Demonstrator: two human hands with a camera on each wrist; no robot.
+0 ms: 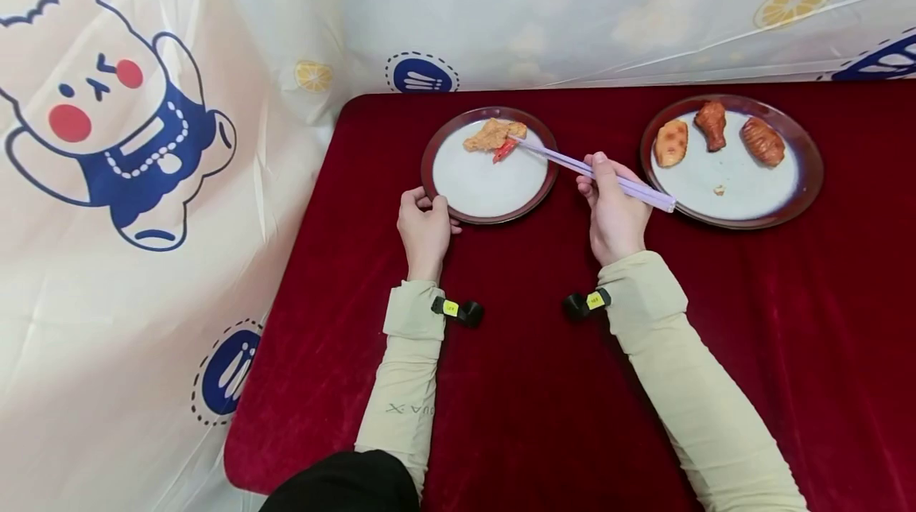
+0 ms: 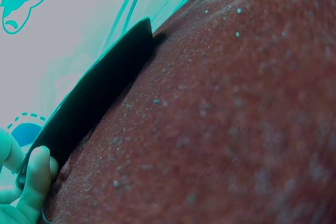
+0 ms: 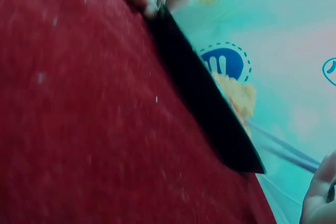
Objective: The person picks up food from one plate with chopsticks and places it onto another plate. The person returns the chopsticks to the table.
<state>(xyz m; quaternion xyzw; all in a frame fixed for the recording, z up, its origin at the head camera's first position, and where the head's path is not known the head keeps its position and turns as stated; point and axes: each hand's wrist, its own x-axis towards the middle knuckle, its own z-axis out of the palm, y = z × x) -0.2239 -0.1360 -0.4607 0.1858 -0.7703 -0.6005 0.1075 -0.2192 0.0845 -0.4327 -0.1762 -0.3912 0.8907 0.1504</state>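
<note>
My left hand (image 1: 424,230) grips the near left rim of a brown-edged plate (image 1: 479,194), thumb on the rim. That plate carries a golden fried chicken piece (image 1: 487,137) and a small red piece of food (image 1: 505,149) beside it. Lilac chopsticks (image 1: 594,170) are held in my right hand (image 1: 617,214), their tips at the right end of the fried piece. From the right wrist view, the chicken (image 3: 239,95) shows above the plate's dark side (image 3: 205,98), with the chopsticks (image 3: 283,148) reaching to it. In the left wrist view, thumb and fingers of the left hand (image 2: 34,177) pinch the plate's edge.
To the right stands a larger brown-rimmed plate (image 1: 809,178) with a drumstick (image 1: 711,126), a browned wing piece (image 1: 762,141), a yellowish piece (image 1: 671,143) and a crumb (image 1: 719,190). A dark red cloth (image 1: 522,393) covers the table. Printed white sheeting (image 1: 236,98) hangs behind and left.
</note>
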